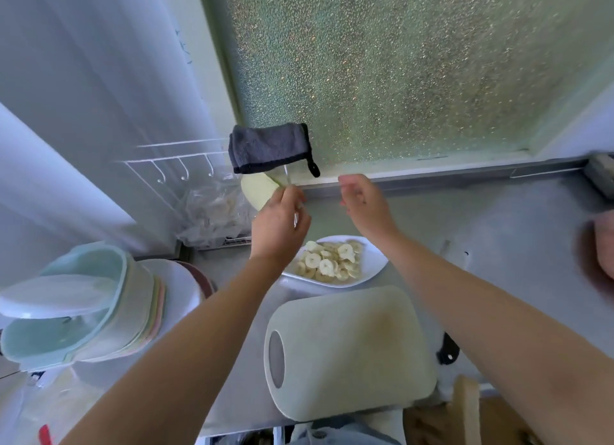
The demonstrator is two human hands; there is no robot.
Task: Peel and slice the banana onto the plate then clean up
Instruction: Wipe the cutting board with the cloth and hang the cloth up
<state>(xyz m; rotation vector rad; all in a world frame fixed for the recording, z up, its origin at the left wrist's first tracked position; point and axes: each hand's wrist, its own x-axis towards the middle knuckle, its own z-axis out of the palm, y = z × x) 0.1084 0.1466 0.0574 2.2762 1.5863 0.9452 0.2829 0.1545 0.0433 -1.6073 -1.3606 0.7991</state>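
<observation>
Left hand (280,223) is up near the back of the surface (481,228), fingers curled and pinching a pale yellow-green piece (257,190). It may be peel or something else, I can't tell. The piece sticks out up and to the left of my fingertips, right under the dark grey cloth (269,150) that hangs at the foot of the frosted window (398,62).

Right hand (363,205) hangs just beside the left, a little gap between them, fingers loosely bent and nothing in it.

Below both hands, here's the banana: the banana slices (329,261) lie heaped on the white plate (375,261), which sits on the surface between my forearms. My left wrist covers the plate's left edge.

Nearer to me, just this side of the plate, lies the pale cutting board (349,355), flat, with a faint yellowish smear near its middle. A black handle (448,351) pokes out from beside its right edge; the rest of it is hidden by my right arm.

Out to the left, a white wire rack (166,162) with hooks is on the wall, and a crumpled clear plastic bag (212,212) sits under it. Further left and closer to me stands a stack of pastel tubs (99,311), tipped on its side.
</observation>
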